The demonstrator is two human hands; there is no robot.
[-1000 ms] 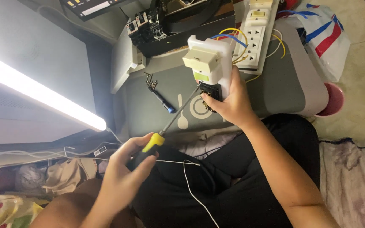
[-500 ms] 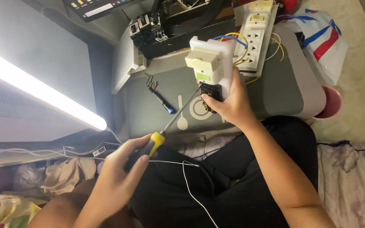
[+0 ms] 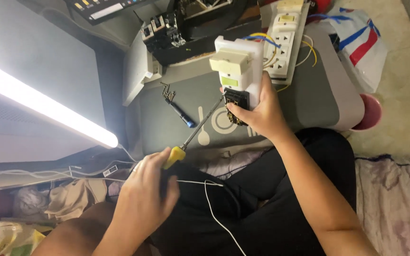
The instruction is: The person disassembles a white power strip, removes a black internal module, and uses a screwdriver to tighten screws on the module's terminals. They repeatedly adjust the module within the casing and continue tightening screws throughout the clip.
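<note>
Left hand (image 3: 144, 195): fist clamped on yellow-handled screwdriver (image 3: 193, 137), shaft angled up to switch assembly (image 3: 237, 76). Right hand (image 3: 258, 113): fingers wrapped around assembly, upright.

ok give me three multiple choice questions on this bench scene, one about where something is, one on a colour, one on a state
1. Where does the tip of the screwdriver point?
A. at the black module on the white electrical assembly
B. at the plastic bag
C. at the light tube

2. What colour shows on the screwdriver handle above the left hand?
A. red
B. yellow
C. green

3. What is the state of the light tube on the left?
A. dark
B. lit
C. covered by a cloth

Answers:
1. A, the metal shaft runs up to the black module that the right hand steadies.
2. B, a yellow end sticks out of the closed fingers.
3. B, it glows bright white along its length.
</note>
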